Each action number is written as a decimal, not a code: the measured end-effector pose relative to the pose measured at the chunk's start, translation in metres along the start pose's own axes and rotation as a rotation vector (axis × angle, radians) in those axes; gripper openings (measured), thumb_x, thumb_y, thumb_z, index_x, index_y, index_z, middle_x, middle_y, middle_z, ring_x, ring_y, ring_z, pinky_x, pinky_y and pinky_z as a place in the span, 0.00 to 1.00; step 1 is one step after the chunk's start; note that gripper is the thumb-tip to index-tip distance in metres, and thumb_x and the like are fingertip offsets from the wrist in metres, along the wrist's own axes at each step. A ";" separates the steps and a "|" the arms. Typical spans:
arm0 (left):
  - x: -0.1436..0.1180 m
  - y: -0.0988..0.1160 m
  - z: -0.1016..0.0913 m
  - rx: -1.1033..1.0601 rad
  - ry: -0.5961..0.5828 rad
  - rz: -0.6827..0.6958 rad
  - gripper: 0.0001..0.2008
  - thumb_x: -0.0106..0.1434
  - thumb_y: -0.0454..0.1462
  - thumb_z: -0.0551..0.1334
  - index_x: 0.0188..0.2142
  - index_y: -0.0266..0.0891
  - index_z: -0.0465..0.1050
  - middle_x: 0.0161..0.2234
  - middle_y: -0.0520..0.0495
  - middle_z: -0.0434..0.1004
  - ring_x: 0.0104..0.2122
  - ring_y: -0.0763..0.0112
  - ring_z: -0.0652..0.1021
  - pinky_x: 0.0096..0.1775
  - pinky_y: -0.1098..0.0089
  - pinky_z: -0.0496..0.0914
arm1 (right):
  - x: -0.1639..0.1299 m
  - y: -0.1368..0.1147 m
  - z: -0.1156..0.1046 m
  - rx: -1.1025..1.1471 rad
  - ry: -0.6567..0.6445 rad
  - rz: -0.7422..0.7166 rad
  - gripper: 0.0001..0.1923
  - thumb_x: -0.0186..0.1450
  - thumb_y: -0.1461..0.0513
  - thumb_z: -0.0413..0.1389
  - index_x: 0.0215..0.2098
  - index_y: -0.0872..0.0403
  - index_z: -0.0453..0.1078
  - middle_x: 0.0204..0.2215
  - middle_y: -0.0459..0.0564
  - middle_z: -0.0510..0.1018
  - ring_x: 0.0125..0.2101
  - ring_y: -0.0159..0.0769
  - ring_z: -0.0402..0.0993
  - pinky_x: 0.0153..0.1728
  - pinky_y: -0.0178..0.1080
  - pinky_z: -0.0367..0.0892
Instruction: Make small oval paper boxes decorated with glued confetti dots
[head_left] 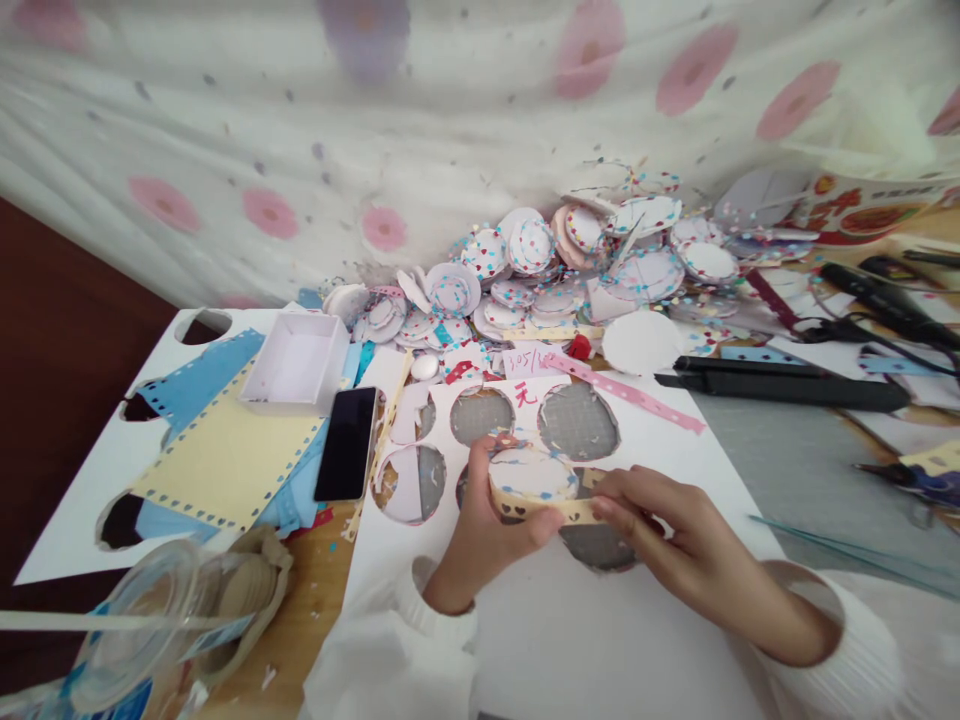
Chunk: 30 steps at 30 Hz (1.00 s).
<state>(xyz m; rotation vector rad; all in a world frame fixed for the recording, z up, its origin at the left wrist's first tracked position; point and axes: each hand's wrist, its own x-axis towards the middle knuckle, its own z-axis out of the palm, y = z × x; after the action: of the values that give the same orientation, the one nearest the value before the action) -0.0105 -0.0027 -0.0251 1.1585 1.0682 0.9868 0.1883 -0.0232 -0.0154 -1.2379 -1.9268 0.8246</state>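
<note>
My left hand is closed around a small round white paper piece with blue-dotted trim along its edge. A pale yellow paper strip punched with heart shapes runs along the near side of the round piece, under my left thumb. At the right, my right hand pinches the strip's end between thumb and fingers. Beneath both hands lies a white sheet with several round holes cut out, and grey mat shows through them.
Many decorated paper discs are heaped against the curtain. To the left are a white box, yellow paper, a phone and a plastic cup. A black tool, scissors and a pink strip lie right.
</note>
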 end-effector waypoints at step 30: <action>-0.001 0.000 0.002 -0.021 -0.010 0.027 0.32 0.48 0.31 0.67 0.51 0.43 0.56 0.48 0.47 0.70 0.49 0.64 0.74 0.50 0.66 0.71 | 0.004 -0.001 0.011 0.067 -0.024 0.155 0.20 0.69 0.51 0.50 0.24 0.53 0.64 0.18 0.43 0.64 0.20 0.30 0.58 0.21 0.33 0.56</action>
<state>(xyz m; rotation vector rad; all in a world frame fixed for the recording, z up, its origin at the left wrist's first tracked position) -0.0088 -0.0041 -0.0250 1.1618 1.0342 1.0102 0.1782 -0.0216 -0.0201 -1.3548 -1.8242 0.9792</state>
